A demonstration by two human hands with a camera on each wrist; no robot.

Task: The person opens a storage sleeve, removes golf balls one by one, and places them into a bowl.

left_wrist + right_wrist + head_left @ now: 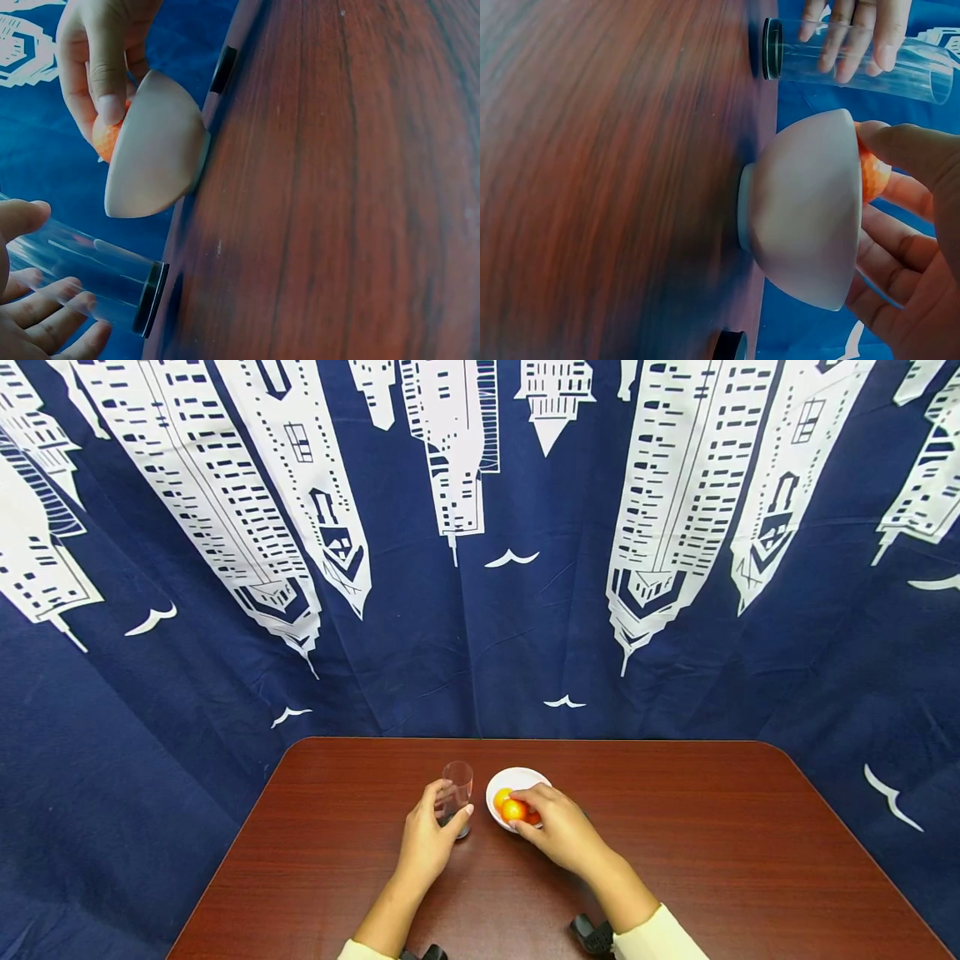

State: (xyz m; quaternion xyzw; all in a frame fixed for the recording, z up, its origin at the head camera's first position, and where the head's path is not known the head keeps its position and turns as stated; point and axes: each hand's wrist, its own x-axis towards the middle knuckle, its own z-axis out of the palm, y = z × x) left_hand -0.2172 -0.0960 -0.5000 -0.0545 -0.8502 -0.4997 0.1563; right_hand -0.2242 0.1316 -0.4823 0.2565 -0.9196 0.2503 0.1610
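A clear cylinder [459, 777] with a black base stands upright on the table, left of a white bowl [517, 774]. My left hand [429, 833] holds it, thumb and fingers on opposite sides; the fingers show through its wall in the right wrist view. Inside the bowl lie several small orange and yellow balls. My right hand [558, 828] reaches over the bowl's rim and pinches an orange ball [513, 810] between thumb and fingers. In the right wrist view that ball [874, 176] has a dimpled-looking surface and shows just past the rim.
A flat black disc [223, 69], like a lid, lies on the table beyond the bowl, mostly hidden by my right hand in the head view. The brown wooden table [712, 827] ends at a blue cloth [465, 693] with white buildings. Black devices [592, 935] sit at both wrists.
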